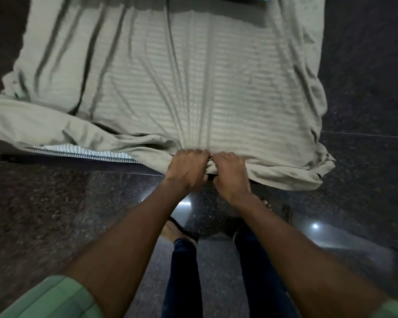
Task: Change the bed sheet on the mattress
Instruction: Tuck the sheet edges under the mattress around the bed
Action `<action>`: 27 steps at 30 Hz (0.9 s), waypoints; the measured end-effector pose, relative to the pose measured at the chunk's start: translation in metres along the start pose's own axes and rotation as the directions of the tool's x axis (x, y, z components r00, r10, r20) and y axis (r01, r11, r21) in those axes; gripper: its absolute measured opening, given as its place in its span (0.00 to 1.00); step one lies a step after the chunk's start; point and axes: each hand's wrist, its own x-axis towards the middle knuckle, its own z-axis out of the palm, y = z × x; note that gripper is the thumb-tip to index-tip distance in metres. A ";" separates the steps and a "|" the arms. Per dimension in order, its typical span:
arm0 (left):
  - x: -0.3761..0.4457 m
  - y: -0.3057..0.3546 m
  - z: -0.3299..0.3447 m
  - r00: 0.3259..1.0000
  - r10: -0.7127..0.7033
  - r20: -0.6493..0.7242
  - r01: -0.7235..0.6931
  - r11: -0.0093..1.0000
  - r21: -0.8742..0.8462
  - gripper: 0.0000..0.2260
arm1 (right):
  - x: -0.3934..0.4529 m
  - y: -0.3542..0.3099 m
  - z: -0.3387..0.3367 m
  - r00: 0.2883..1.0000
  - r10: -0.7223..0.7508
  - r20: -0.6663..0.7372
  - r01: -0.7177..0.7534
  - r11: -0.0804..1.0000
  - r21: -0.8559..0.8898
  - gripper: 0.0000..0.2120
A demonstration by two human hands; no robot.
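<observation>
Across the upper half of the frame lies the sheet (161, 72), pale green with faint stripes, spread over the mattress (83, 153) and creased in long folds that run toward the lower middle of the bed. At the left, its edge is bunched and turned back, baring a strip of the mattress's blue-and-white ticking just below it, above a dark bed frame (78, 162). Lower left of the frame shows a green sleeve (48, 299). Just left of centre, the left hand (186, 168) curls its fingers into the sheet's near edge, its grip holding a gathered wad of cloth. Touching it on the right, the right hand (230, 173) grips the same bunched hem, knuckles up, fingers tucked into the fabric. Below the hands, between the forearms, dark trousers (184, 271) and a foot in a sandal (175, 230) stand on the dark speckled floor (55, 214). At the right, the sheet hangs over the mattress corner in loose folds, and the floor there shows bright light reflections.
</observation>
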 end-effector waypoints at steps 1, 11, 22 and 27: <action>-0.005 -0.009 0.000 1.000 0.023 0.008 -0.023 1.000 -0.001 0.17 | 0.002 0.000 -0.001 0.999 -0.009 0.039 0.009 1.000 -0.006 0.21; -0.062 -0.154 -0.020 0.948 -0.215 -0.233 0.260 0.949 0.181 0.37 | 0.037 -0.080 -0.018 0.989 0.047 0.140 -0.030 0.992 -0.122 0.43; -0.100 -0.256 -0.035 0.981 -0.100 0.167 0.085 0.992 0.094 0.15 | 0.085 -0.207 0.044 0.966 -0.140 0.215 0.134 0.990 0.043 0.19; -0.113 -0.290 -0.030 0.984 0.103 0.147 -0.130 0.972 0.195 0.17 | 0.106 -0.234 0.035 0.931 -0.129 0.341 0.148 0.989 -0.029 0.19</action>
